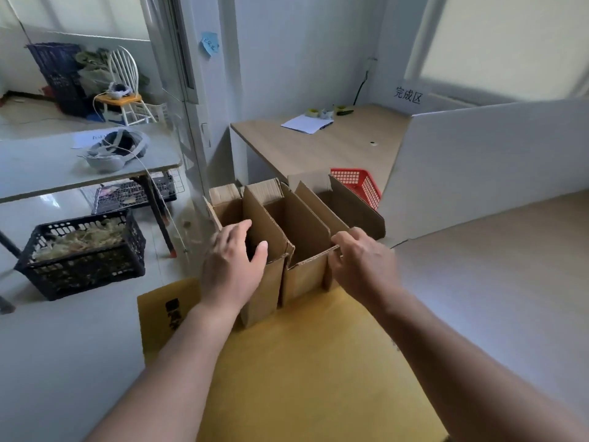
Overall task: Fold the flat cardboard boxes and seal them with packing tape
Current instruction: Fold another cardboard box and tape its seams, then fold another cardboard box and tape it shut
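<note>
Cardboard box (pixel 304 277) is seen standing open on a yellow sheet (pixel 302 362), low in the middle of the head view. Its flaps are raised, some upright and some leaning outward.

Left hand (pixel 232 266) is closed around the near edge of the left upright flap. The fingers are curved on the flap's outer side and the thumb is laid on its inner side.

Right hand (pixel 363 266) is set at the box's near right corner. Its fingers are curled tightly, and the corrugated flap edge is pinched there. Both forearms are stretched forward over the yellow sheet.

Flat cardboard stack (pixel 264 186) is stood on edge just behind the box. Red basket (pixel 360 183) is placed near the box's far right flap, against a white partition board (pixel 478 161).

Behind these a wooden desk (pixel 318 148) is seen. A white paper (pixel 307 124) is laid on it, and a small tape roll (pixel 312 112) is noted at the desk's far edge, well apart from the box. Finer detail there is too small to be told. A sign (pixel 408 95) with printed characters is fixed to the wall above.

At left, a black crate (pixel 83 253) filled with pale shredded material is set on the floor. Above it, a headset (pixel 118 151) is left on a grey table (pixel 47 177). A blue note (pixel 209 43) is stuck to the wall.
</note>
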`<state>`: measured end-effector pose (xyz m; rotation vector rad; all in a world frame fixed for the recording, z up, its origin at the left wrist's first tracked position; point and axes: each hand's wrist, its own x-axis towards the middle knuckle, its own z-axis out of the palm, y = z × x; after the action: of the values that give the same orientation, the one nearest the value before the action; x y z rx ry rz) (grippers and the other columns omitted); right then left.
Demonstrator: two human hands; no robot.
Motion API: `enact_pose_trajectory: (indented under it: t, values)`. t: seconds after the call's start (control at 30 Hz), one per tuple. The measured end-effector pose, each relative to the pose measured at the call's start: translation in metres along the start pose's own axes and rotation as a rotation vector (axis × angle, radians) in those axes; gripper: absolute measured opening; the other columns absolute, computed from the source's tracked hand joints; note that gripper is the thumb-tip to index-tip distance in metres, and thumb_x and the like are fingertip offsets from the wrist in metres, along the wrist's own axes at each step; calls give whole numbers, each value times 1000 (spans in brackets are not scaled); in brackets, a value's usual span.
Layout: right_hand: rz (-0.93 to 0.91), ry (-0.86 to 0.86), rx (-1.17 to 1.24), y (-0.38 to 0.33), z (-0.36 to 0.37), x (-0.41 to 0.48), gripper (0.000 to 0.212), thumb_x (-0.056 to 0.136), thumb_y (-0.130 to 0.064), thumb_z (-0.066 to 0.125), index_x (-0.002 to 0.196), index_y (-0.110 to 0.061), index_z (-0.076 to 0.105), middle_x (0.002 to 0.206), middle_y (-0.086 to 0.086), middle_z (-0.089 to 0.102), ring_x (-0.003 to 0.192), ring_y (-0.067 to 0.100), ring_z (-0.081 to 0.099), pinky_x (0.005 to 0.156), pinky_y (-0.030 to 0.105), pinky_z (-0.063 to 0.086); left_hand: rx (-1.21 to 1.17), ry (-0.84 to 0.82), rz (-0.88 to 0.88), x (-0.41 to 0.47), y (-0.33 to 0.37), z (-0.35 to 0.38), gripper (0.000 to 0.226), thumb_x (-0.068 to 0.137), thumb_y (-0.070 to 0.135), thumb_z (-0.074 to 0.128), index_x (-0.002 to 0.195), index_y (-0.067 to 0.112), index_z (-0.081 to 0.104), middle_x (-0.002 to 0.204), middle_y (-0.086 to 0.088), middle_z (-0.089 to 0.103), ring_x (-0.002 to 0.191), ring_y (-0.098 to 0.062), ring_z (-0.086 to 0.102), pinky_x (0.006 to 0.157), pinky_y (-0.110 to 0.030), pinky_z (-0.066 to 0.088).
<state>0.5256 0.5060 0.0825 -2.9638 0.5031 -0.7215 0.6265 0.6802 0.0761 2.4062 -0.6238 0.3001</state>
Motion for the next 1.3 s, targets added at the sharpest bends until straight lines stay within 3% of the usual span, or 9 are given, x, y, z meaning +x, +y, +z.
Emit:
enact_pose_trajectory:
  t: [0.13, 0.33, 0.43, 0.63, 0.83, 0.93, 1.0, 1.3]
  values:
    - [106, 15, -114, 38, -14, -55, 13, 87, -21, 60, 90, -12, 70, 86, 5, 66, 62, 21, 59, 51, 21, 32, -23, -39, 132, -37, 39, 26, 46, 86, 40, 52, 119, 10, 63, 114, -10, 66, 104, -30, 58, 87, -41, 48]
    - [251, 40, -185, 90, -39, -138, 6, 81, -17, 67, 81, -12, 68, 74, 6, 64, 54, 21, 54, 54, 23, 33, 7, -318, 283, -99, 118, 82, 47, 94, 47, 49, 131, 19, 53, 130, -1, 56, 120, -18, 48, 97, -32, 39]
    - [295, 64, -240, 131, -59, -177, 9, 71, -18, 75, 76, -13, 69, 69, 5, 64, 53, 23, 59, 53, 26, 42, 8, -387, 380, -127, 168, 110, 49, 94, 49, 46, 134, 20, 50, 133, 0, 54, 123, -18, 46, 100, -32, 38]
    - [448, 129, -340, 232, -116, -267, 14, 65, -24, 60, 69, -13, 67, 65, 5, 61, 54, 27, 59, 55, 29, 47, 20, -456, 576, -196, 300, 154, 51, 95, 50, 43, 137, 22, 45, 137, 2, 50, 125, -16, 45, 102, -32, 36]
    - [580, 175, -462, 330, -175, -373, 11, 63, -19, 71, 67, -12, 63, 62, 5, 59, 50, 26, 54, 52, 29, 42, 15, -474, 770, -275, 429, 195, 52, 94, 50, 45, 138, 22, 45, 138, 2, 51, 126, -17, 46, 102, -32, 36]
    - [637, 205, -521, 368, -199, -418, 7, 62, -20, 64, 63, -14, 62, 59, 3, 57, 47, 24, 53, 49, 25, 38, -14, -517, 844, -314, 482, 216, 52, 93, 48, 48, 137, 21, 46, 136, 2, 52, 124, -18, 46, 99, -31, 35]
    - [701, 182, -527, 389, -211, -443, 14, 55, -20, 71, 63, -15, 62, 58, 2, 56, 47, 23, 53, 49, 24, 38, -33, -550, 898, -337, 513, 227, 51, 93, 47, 49, 137, 20, 47, 134, 1, 53, 122, -20, 47, 97, -31, 35]
    - [948, 139, -556, 487, -253, -496, 24, 48, -20, 79, 66, -17, 63, 60, 2, 56, 51, 24, 56, 51, 25, 42, 12, -604, 1098, -371, 632, 286, 58, 95, 48, 43, 145, 22, 32, 143, 1, 43, 128, -20, 41, 100, -30, 33]
